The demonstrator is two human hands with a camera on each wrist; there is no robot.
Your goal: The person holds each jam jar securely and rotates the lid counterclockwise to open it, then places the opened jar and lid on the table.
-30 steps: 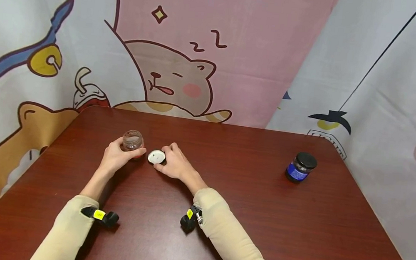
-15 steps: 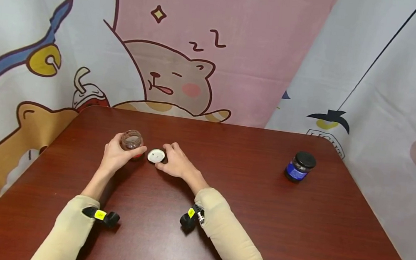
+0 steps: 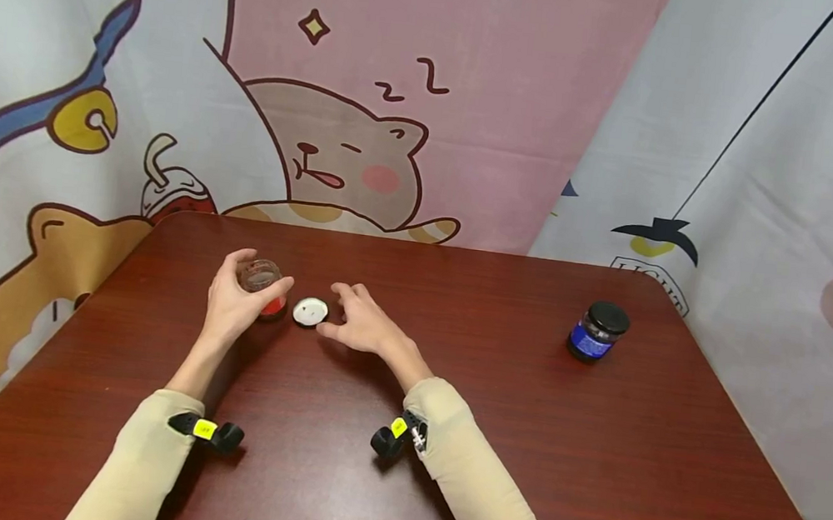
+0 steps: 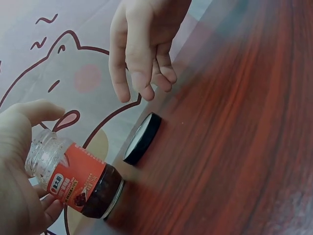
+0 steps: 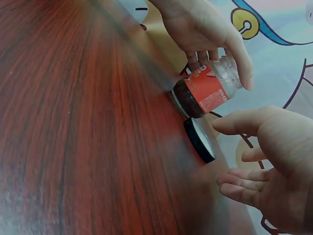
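Observation:
A small glass jar (image 4: 85,178) with an orange-red label and dark contents at its base stands uncapped on the table. My left hand (image 3: 235,297) is around it, fingers curled behind the glass and thumb by the neck. Beside the jar, a black lid (image 3: 310,312) lies on the table with its white inner side up. My right hand (image 3: 369,322) is just right of the lid, fingers and thumb spread apart with nothing between them. In the right wrist view a gap shows between the right fingers (image 5: 239,183) and the lid (image 5: 199,140).
A second jar (image 3: 598,332), with a black lid and a blue label, stands toward the right of the brown wooden table (image 3: 455,331). A cartoon-printed cloth (image 3: 508,93) hangs behind the table. Each sleeve carries a strapped wrist camera.
My right hand has let go of the lid and drawn slightly right. The lid stays beside the jar. My left hand's fingers and thumb have shifted a little around the jar.

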